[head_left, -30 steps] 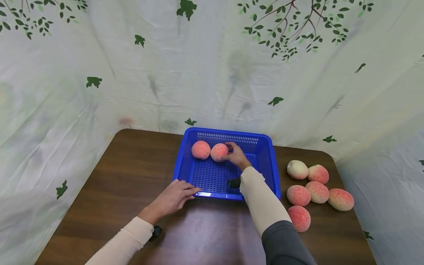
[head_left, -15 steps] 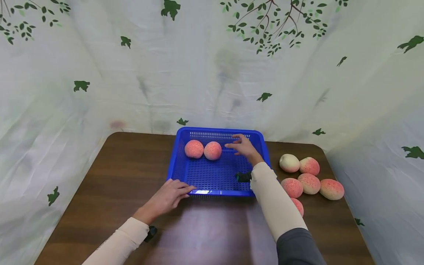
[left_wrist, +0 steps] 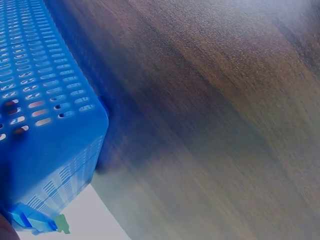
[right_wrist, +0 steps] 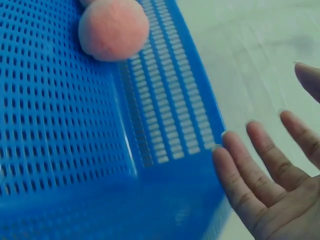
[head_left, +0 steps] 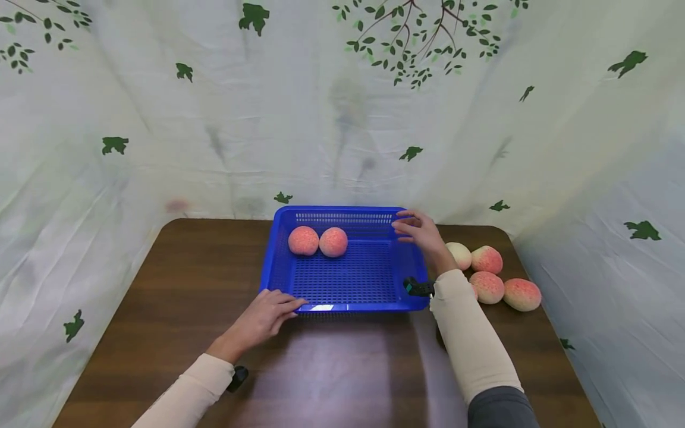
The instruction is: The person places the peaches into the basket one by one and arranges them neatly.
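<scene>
Two pinkish peaches, a left one [head_left: 303,241] and a right one [head_left: 333,242], lie side by side near the back left of a blue perforated basket [head_left: 350,308]. My left hand [head_left: 263,318] holds the rim at its near left corner; in the left wrist view only a sliver of finger shows. Above the basket's right side is my right hand [head_left: 425,235], holding nothing. Its fingers [right_wrist: 240,175] are spread beside the rim in the right wrist view. To the right, a pale peach [head_left: 459,254] and several redder peaches [head_left: 522,295] sit on the table, some partly behind my right arm.
The brown wooden table [head_left: 176,297] extends to both sides of the basket. A whitish cloth [head_left: 299,119] printed with leaves hangs behind it and to the sides. Small black wrist cameras [head_left: 238,378] sit at both my wrists.
My right hand has let go of the right-hand peach in the basket, then drawn back to the right, toward the basket's right rim. My left hand stays on the rim. The view has turned rightward.
</scene>
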Motion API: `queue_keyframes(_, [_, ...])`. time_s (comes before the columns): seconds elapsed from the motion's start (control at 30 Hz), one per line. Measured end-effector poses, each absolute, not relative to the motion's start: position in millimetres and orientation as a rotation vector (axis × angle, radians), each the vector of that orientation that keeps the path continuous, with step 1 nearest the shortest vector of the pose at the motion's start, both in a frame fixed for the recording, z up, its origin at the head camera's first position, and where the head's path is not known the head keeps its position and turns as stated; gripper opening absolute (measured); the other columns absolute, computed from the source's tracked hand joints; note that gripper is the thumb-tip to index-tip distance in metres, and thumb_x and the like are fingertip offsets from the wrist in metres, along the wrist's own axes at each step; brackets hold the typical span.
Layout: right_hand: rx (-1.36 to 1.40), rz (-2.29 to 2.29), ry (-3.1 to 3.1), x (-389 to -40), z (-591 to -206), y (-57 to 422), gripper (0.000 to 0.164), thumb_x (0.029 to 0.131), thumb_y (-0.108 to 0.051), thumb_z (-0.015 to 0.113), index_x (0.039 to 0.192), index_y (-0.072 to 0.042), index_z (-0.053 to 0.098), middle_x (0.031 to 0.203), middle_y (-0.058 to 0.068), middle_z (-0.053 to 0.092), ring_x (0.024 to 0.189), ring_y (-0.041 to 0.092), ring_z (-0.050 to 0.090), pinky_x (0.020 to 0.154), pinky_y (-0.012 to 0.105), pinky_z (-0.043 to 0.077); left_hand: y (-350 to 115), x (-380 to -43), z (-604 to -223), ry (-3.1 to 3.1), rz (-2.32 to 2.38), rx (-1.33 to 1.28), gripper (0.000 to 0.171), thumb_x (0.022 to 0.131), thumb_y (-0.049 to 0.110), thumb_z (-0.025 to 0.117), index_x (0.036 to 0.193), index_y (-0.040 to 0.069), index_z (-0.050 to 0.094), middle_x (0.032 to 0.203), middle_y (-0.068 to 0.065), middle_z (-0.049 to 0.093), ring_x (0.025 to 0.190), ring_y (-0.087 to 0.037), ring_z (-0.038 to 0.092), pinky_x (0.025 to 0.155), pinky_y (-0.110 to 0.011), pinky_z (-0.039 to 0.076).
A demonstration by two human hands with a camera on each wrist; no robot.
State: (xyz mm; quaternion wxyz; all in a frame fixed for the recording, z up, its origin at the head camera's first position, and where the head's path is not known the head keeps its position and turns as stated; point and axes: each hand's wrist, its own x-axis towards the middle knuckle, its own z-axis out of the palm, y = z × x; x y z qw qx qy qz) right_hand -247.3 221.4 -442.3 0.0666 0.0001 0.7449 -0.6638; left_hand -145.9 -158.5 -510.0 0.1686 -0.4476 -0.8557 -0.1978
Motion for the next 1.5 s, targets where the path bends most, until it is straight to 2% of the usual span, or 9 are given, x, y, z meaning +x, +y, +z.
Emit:
queue_keyframes(0.07, [0.008, -2.043, 2.262, -243.7, -442.4, 229.4, 0.051, 0.095, -0.014, 0.062, 0.137, 0.006, 0.042, 0.116, 0.013, 0.057, 0.098, 0.019, 0.063, 0.092, 0.044, 0.048, -159.9, -145.6, -510.4, -2.427, -0.562, -1.266, 0.034, 0.076, 0.010, 0.076, 0.110, 0.008, 0.073, 0.092, -0.002, 0.070, 0.077, -0.018, 0.056, 0.066, -0.031, 0.036])
queue_keyframes(0.23, [0.077, -2.133, 2.273, -233.1, -441.8, 254.4, 0.045, 0.094, -0.018, 0.064, 0.132, -0.001, 0.048, 0.110, 0.004, 0.059, 0.102, 0.022, 0.064, 0.089, 0.035, 0.051, -161.2, -146.2, -510.6, -2.421, -0.549, -1.264, 0.034, 0.076, 0.011, 0.077, 0.110, 0.009, 0.074, 0.092, -0.001, 0.070, 0.078, -0.017, 0.056, 0.066, -0.030, 0.036])
queue_keyframes(0.4, [0.132, -2.265, 2.262, -220.2, -441.2, 283.5, 0.036, 0.092, -0.018, 0.067, 0.124, -0.008, 0.054, 0.112, 0.006, 0.060, 0.096, 0.014, 0.065, 0.086, 0.029, 0.051, -161.0, -146.1, -510.3, -2.420, -0.559, -1.272, 0.035, 0.076, 0.010, 0.077, 0.110, 0.009, 0.073, 0.093, -0.001, 0.070, 0.079, -0.018, 0.057, 0.066, -0.030, 0.036])
queue_keyframes(0.53, [0.190, -2.347, 2.287, -205.6, -440.7, 305.7, 0.033, 0.090, -0.019, 0.069, 0.119, -0.012, 0.056, 0.111, 0.004, 0.060, 0.095, 0.013, 0.063, 0.083, 0.024, 0.051, -160.2, -145.6, -510.2, -2.431, -0.567, -1.281, 0.034, 0.076, 0.010, 0.077, 0.110, 0.008, 0.073, 0.093, -0.001, 0.071, 0.079, -0.018, 0.058, 0.066, -0.030, 0.037])
queue_keyframes(0.7, [0.227, -2.449, 2.325, -188.5, -445.1, 330.2, 0.037, 0.089, -0.015, 0.070, 0.123, -0.009, 0.056, 0.113, 0.003, 0.061, 0.097, 0.010, 0.061, 0.080, 0.018, 0.050, -160.4, -145.2, -510.3, -2.439, -0.573, -1.282, 0.034, 0.077, 0.009, 0.077, 0.111, 0.007, 0.073, 0.094, -0.001, 0.072, 0.079, -0.017, 0.059, 0.066, -0.029, 0.036])
queue_keyframes(1.0, [0.542, -2.687, 2.311, -168.1, -455.7, 361.1, 0.041, 0.082, -0.006, 0.076, 0.120, -0.006, 0.059, 0.111, 0.003, 0.062, 0.104, 0.013, 0.056, 0.081, 0.015, 0.047, -159.7, -145.4, -509.4, -2.437, -0.574, -1.271, 0.035, 0.077, 0.009, 0.076, 0.111, 0.008, 0.073, 0.094, -0.001, 0.072, 0.080, -0.017, 0.059, 0.066, -0.029, 0.036])
queue_keyframes(1.23, [0.705, -2.721, 2.443, -155.1, -467.1, 390.3, 0.037, 0.080, -0.001, 0.077, 0.114, -0.006, 0.063, 0.107, 0.001, 0.062, 0.102, 0.013, 0.056, 0.079, 0.013, 0.045, -158.1, -146.7, -511.5, -2.465, -0.572, -1.259, 0.034, 0.078, 0.010, 0.076, 0.112, 0.009, 0.073, 0.094, 0.000, 0.072, 0.081, -0.017, 0.058, 0.067, -0.029, 0.036])
queue_keyframes(1.4, [0.851, -2.567, 2.597, -140.7, -473.9, 402.9, 0.040, 0.080, -0.007, 0.078, 0.117, -0.005, 0.063, 0.110, 0.000, 0.061, 0.103, 0.010, 0.053, 0.087, 0.015, 0.038, -158.8, -146.1, -510.3, -2.473, -0.570, -1.261, 0.034, 0.078, 0.011, 0.076, 0.112, 0.008, 0.073, 0.095, 0.000, 0.072, 0.081, -0.017, 0.058, 0.067, -0.029, 0.037])
queue_keyframes(1.5, [0.938, -2.508, 2.603, -134.3, -477.7, 406.4, 0.042, 0.080, -0.009, 0.079, 0.119, -0.006, 0.062, 0.113, -0.002, 0.059, 0.110, 0.010, 0.050, 0.098, 0.018, 0.034, -160.5, -144.9, -508.8, -2.471, -0.565, -1.257, 0.035, 0.077, 0.010, 0.077, 0.112, 0.008, 0.073, 0.095, 0.000, 0.072, 0.081, -0.017, 0.059, 0.067, -0.029, 0.037])
